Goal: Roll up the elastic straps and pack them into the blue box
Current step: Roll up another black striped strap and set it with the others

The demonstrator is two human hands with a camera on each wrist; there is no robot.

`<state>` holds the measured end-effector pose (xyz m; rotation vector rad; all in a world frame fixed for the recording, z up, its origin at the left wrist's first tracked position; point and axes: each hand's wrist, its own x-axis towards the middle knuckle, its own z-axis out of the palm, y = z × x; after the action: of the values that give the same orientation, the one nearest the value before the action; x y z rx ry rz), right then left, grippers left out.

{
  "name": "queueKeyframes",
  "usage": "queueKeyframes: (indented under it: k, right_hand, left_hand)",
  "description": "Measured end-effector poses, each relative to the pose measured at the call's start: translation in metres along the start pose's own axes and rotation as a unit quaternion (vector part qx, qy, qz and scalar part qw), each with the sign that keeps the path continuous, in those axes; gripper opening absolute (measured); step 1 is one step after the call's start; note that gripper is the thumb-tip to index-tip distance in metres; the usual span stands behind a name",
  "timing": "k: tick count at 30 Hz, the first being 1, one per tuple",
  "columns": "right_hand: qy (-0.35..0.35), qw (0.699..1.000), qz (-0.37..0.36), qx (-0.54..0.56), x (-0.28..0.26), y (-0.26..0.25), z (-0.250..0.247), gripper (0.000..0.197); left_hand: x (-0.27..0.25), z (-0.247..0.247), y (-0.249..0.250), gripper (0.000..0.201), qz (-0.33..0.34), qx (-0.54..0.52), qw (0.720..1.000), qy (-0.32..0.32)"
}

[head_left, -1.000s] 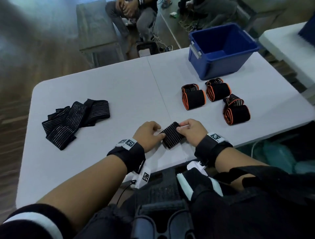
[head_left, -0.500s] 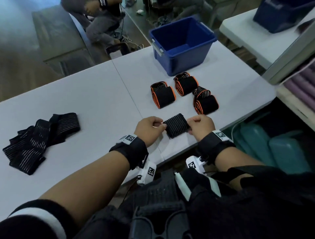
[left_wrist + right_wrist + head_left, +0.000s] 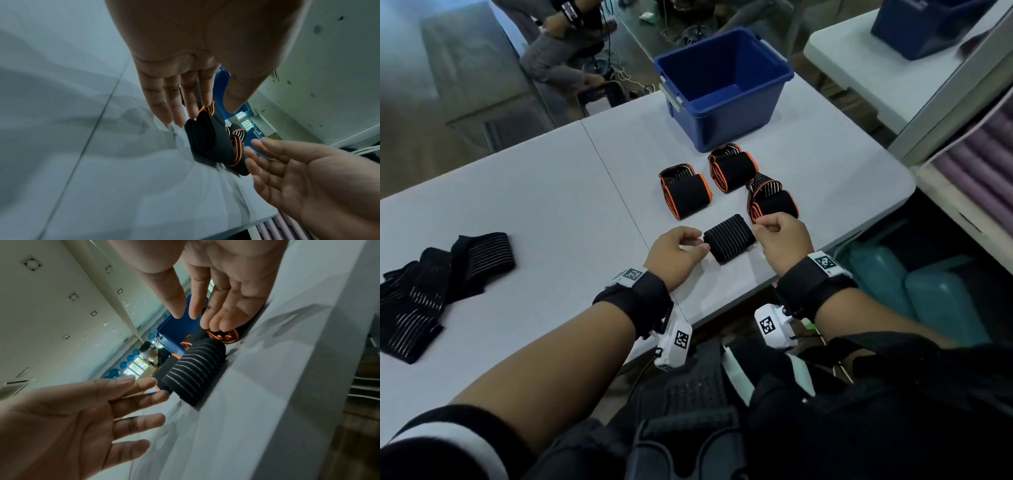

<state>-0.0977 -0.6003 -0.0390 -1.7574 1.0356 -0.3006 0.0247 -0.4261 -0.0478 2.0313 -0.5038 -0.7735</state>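
Note:
A rolled black strap with thin white stripes point(image 3: 729, 238) point(image 3: 207, 141) point(image 3: 195, 369) lies on the white table point(image 3: 551, 205) near its front edge. My left hand point(image 3: 698, 245) point(image 3: 180, 116) is at the roll's left end, fingers straight, with fingertips point(image 3: 162, 393) touching it. My right hand point(image 3: 763, 228) point(image 3: 197, 316) hovers at the right end, fingers relaxed, holding nothing. Three rolled orange-edged straps point(image 3: 688, 195) point(image 3: 732, 168) point(image 3: 774, 202) lie just beyond. The blue box point(image 3: 722, 85) stands open behind them. Unrolled black straps point(image 3: 431, 287) are piled at the left.
The table's right corner lies beyond the box and rolls. A second table with another blue box point(image 3: 928, 24) stands at the far right. A person point(image 3: 561, 51) sits beyond the table. Purple rolls point(image 3: 989, 164) and teal objects point(image 3: 928, 298) are at the right, below table level.
Both hands gripped the ends of the black roll before; now their fingers have opened off it. The roll has shifted a little towards the orange-edged rolls, and the head view has swung.

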Motion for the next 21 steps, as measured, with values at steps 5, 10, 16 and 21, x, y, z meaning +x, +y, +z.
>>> queueKeyframes:
  k: [5, 10, 16, 21]
  right_hand:
    - [-0.049, 0.998, -0.027, 0.007, 0.001, -0.021, 0.016, 0.006]
    - [-0.128, 0.989, -0.077, -0.006, -0.011, -0.053, 0.069, 0.006]
    - [-0.227, 0.966, -0.121, -0.032, -0.035, -0.088, 0.144, 0.006]
    - [-0.292, 0.943, -0.147, -0.062, -0.061, -0.111, 0.201, 0.009]
  left_hand:
    - [-0.004, -0.022, -0.015, 0.020, -0.017, -0.028, 0.998, 0.051]
    - [-0.022, -0.065, -0.035, 0.020, -0.042, -0.053, 0.991, 0.116]
    - [-0.062, -0.137, -0.082, 0.020, -0.075, -0.062, 0.971, 0.220]
    - [-0.103, -0.196, -0.124, 0.019, -0.104, -0.049, 0.944, 0.309]
